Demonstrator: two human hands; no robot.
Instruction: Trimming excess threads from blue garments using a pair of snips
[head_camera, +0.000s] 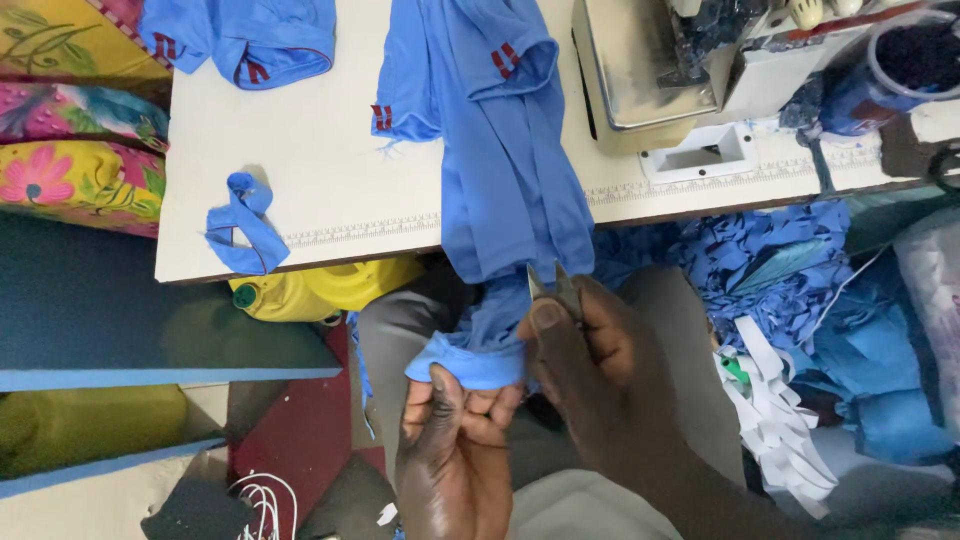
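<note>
While the blue garment (510, 190) hangs off the front edge of the white table (300, 170) into the person's lap, its folded hem is pinched in the left hand (450, 440), fingers curled up around the cloth from below. The right hand (590, 370) is clenched on small metal snips (552, 282), whose two blades point up, slightly parted, just at the fabric above the hem; the thumb lies along the tool. The rest of the garment lies spread up the table, with short red stripes on its trim.

A second blue garment (245, 40) sits bunched at the table's far left corner, and a small blue strip (243, 230) lies looped near the front edge. A sewing machine (680, 60) stands at the far right of the table. Under the table, a yellow jug (320, 290) with a green cap shows at the left. Blue scraps (770, 260) and white strips (770, 410) are heaped to the right. Flowered cloth (70, 130) lies stacked at the far left.
</note>
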